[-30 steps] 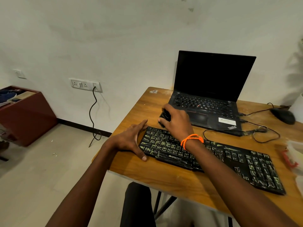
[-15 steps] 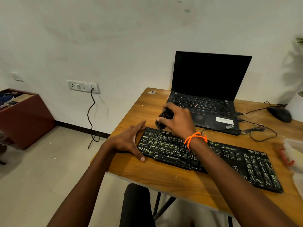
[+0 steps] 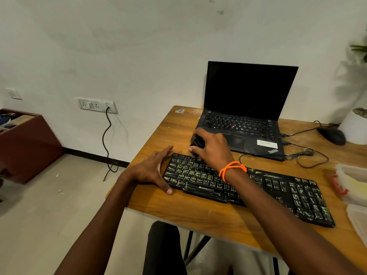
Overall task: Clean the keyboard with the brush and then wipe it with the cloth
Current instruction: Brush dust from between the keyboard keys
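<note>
A black keyboard [image 3: 278, 191] with yellowish grime between its keys lies along the wooden table's [image 3: 178, 128] front. My left hand [image 3: 153, 169] is spread flat against the keyboard's left end, thumb at the front corner. My right hand [image 3: 213, 147], with an orange wrist band, grips a black brush [image 3: 197, 142] at the keyboard's far left edge. Most of the brush is hidden under my fingers. No cloth is clearly visible.
An open black laptop [image 3: 246, 108] stands just behind the keyboard, with cables [image 3: 309, 155] and a black mouse [image 3: 333, 135] to its right. Clear plastic containers [image 3: 353, 181] sit at the right edge beside a white plant pot [image 3: 355, 126]. A red-brown bin [image 3: 29, 143] stands on the floor at left.
My right hand with the brush has shifted slightly away from me, toward the keyboard's back edge. My left hand stays at the keyboard's left end.
</note>
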